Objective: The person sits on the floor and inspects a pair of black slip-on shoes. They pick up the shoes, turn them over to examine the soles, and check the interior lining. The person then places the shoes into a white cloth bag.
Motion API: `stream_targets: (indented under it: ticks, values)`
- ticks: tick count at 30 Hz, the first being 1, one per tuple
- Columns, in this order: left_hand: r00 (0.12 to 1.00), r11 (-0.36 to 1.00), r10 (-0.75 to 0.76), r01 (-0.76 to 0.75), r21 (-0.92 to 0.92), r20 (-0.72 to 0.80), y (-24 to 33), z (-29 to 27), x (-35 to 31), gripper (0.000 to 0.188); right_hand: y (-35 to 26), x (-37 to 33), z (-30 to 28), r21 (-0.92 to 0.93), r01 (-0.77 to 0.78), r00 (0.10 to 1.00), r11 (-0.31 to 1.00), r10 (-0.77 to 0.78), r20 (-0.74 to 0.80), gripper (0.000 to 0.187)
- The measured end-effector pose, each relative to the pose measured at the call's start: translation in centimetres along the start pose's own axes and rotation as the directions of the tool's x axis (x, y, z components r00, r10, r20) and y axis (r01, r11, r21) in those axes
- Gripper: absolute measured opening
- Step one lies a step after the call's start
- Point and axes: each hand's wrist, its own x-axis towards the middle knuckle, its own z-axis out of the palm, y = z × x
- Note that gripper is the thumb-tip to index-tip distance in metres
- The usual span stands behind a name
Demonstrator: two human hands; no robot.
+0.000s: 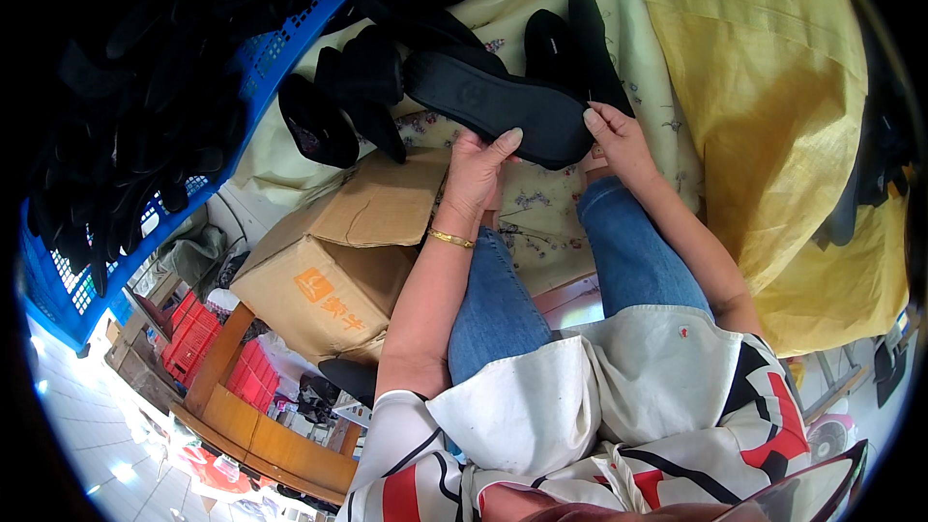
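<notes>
Shoe (498,108), black and sole-up, is beyond and right of the cardboard box (290,300), my left hand (476,172) clamped on its edge. My right hand (623,145) pinches, fingertips together, at the end farther from the box; between them, I cannot tell.

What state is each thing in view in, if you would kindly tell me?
Held black shoe, sole facing the camera
Left hand, gripping that shoe
Right hand, at the shoe's edge; grip unclear
Cardboard box, open
Blue basket, loaded with black shoes
Yellow cloth, draped
White apron, worn
Fan, on or off unclear
</notes>
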Motion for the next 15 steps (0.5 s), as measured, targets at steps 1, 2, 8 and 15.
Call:
stream_targets:
  ticks: [1, 2, 8, 15]
  values:
    - [1.0, 1.0, -0.003, 0.003, 0.003, -0.003, 0.0, 0.0, 0.0, 0.036, 0.0, 0.0, 0.0, -0.003, 0.005, 1.0, 1.0, -0.005, 0.001, 0.035]
    - [1.0, 1.0, -0.006, 0.006, 0.007, -0.005, 0.0, 0.0, 0.0, 0.036, 0.0, 0.0, 0.0, -0.005, 0.01, 1.0, 1.0, -0.01, 0.001, 0.035]
    - [1.0, 1.0, 0.005, -0.004, -0.013, 0.009, 0.1, 0.0, 0.1, 0.036, -0.1, 0.1, -0.1, -0.004, -0.005, 1.0, 1.0, 0.005, -0.002, 0.035]
    - [0.992, 0.908, -0.106, 0.126, 0.4, -0.071, -0.7, -0.5, -0.4, 0.04, -0.5, 0.3, -1.4, -0.032, 0.141, 0.968, 0.99, -0.144, -0.205, 0.031]
